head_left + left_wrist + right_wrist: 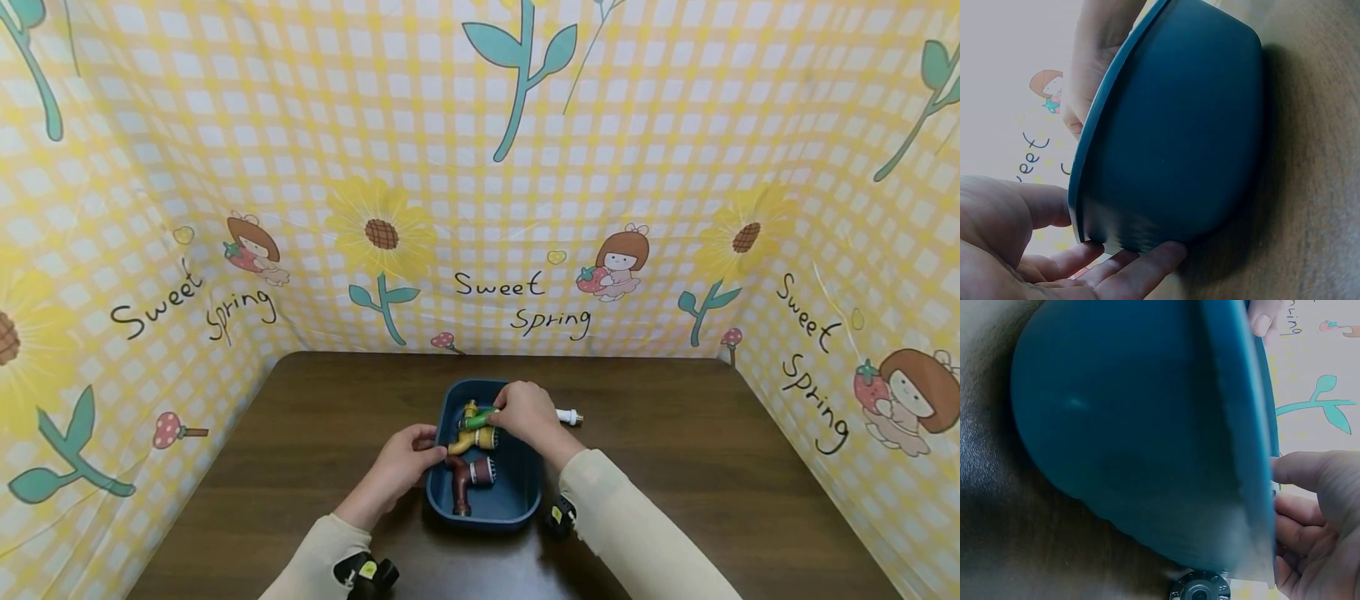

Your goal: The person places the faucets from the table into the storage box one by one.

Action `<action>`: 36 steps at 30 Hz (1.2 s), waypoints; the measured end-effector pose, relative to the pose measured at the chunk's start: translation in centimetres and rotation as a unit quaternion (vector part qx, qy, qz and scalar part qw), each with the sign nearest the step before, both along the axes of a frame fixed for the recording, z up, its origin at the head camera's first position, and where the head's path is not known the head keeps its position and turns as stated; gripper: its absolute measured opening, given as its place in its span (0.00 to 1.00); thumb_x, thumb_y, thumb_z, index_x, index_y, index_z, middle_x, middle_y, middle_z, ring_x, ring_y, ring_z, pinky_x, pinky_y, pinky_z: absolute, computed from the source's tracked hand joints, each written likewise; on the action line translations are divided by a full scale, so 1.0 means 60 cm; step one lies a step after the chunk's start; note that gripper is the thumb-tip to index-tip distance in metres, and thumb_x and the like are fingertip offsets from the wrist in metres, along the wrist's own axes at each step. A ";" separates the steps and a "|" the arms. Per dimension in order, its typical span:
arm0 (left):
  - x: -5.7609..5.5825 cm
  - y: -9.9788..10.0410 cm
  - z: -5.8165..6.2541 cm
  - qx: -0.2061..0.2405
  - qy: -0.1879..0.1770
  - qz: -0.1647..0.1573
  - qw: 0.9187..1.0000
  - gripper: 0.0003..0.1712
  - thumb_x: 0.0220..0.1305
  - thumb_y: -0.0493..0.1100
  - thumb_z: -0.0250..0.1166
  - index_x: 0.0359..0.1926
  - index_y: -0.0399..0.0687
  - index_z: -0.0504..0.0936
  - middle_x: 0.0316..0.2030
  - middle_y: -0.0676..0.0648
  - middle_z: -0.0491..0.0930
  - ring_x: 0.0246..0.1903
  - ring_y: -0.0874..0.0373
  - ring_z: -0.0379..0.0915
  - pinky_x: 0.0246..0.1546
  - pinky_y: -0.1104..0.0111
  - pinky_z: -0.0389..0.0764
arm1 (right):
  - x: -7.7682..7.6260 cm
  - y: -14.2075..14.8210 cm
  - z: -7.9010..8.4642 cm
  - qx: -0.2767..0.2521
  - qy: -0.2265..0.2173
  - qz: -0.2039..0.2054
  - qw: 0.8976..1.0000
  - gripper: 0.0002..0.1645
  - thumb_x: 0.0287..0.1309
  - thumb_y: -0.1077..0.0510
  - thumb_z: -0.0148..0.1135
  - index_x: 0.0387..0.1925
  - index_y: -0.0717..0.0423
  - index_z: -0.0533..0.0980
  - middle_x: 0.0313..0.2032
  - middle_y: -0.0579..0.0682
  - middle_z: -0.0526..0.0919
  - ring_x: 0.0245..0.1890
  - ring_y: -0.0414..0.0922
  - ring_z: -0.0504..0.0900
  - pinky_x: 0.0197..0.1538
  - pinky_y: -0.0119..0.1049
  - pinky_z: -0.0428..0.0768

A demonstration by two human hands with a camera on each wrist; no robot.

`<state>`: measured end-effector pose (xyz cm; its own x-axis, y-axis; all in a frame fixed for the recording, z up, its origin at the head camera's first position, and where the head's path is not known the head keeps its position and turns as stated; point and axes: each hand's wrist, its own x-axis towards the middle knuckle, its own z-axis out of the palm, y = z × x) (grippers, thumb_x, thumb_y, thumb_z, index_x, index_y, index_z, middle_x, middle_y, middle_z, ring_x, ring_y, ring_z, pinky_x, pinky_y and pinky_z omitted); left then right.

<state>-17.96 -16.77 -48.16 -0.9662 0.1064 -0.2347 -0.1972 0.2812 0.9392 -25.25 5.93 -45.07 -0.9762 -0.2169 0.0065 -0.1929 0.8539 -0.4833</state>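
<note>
Two cream-coloured cloth sleeves (630, 517) reach forward in my head view, over a dark brown wood-grained table (675, 417). Between the hands I have a deep blue tub (521, 492) with rounded corners. The left hand (408, 458) grasps it by its left wall: on my left wrist feed the thumb lies at the rim and the fingers rest along the outside. The right hand (528, 412) is over the far right part of the tub, thumb and fingertips pinching a glossy green pipe-shaped piece (477, 420) that points left, within the tub's outline. I can't tell whether it touches anything beneath; my right wrist camera gets mostly the tub's outer wall.

Inside the tub, just nearer to me than the green piece, lies a yellow pipe-shaped piece (480, 439) with a thick end, and nearer again a dark brown pipe-shaped piece (461, 479). Beyond the green piece I see a small gold-coloured part (470, 408); what it belongs to, I can't make out. Outside, right of the right hand, a white tube-like piece (570, 417) shows, partly hidden. Yellow-and-white checked cloth (420, 125) surrounds the table's back and sides.
</note>
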 end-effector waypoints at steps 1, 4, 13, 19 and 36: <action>0.000 0.000 0.000 0.000 0.000 0.000 1.000 0.23 0.73 0.38 0.63 0.64 0.35 0.74 0.51 0.38 0.82 0.45 0.47 0.83 0.41 0.55 0.88 | 0.000 0.000 0.000 0.000 0.000 0.001 1.000 0.10 0.54 0.47 0.77 0.32 0.48 0.87 0.29 0.42 0.85 0.28 0.41 0.78 0.34 0.38 0.78; 0.000 0.000 0.000 0.000 0.000 0.000 1.000 0.22 0.73 0.39 0.63 0.64 0.35 0.74 0.51 0.38 0.82 0.44 0.48 0.83 0.41 0.55 0.88 | -0.001 0.001 0.000 0.003 -0.003 0.007 1.000 0.11 0.55 0.47 0.77 0.34 0.49 0.88 0.30 0.42 0.86 0.29 0.41 0.78 0.35 0.38 0.79; 0.001 0.000 -0.005 0.010 0.007 0.000 1.000 0.23 0.72 0.38 0.64 0.64 0.34 0.74 0.52 0.37 0.82 0.45 0.48 0.83 0.40 0.54 0.88 | 0.002 0.006 0.003 -0.005 -0.010 0.021 1.000 0.14 0.57 0.48 0.76 0.40 0.51 0.87 0.35 0.44 0.86 0.33 0.41 0.80 0.41 0.39 0.82; 0.001 -0.001 -0.007 0.016 0.017 0.000 1.000 0.24 0.72 0.37 0.64 0.64 0.32 0.73 0.51 0.37 0.81 0.45 0.48 0.82 0.39 0.52 0.88 | 0.001 0.008 0.001 -0.016 -0.013 0.024 0.999 0.14 0.58 0.49 0.75 0.42 0.52 0.86 0.36 0.44 0.87 0.35 0.41 0.81 0.44 0.40 0.84; 0.002 0.001 -0.003 0.017 0.011 0.000 1.000 0.24 0.71 0.37 0.64 0.64 0.32 0.73 0.52 0.37 0.81 0.45 0.48 0.82 0.39 0.53 0.88 | 0.004 0.012 0.003 -0.028 -0.016 0.046 0.998 0.15 0.60 0.51 0.74 0.45 0.52 0.86 0.39 0.46 0.87 0.40 0.42 0.81 0.46 0.40 0.84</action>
<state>-17.82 -16.72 -48.37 -0.9711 0.1151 -0.2093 -0.1759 0.2484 0.9526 -25.03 6.64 -44.86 -0.9523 -0.3050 -0.0102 -0.2520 0.8049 -0.5373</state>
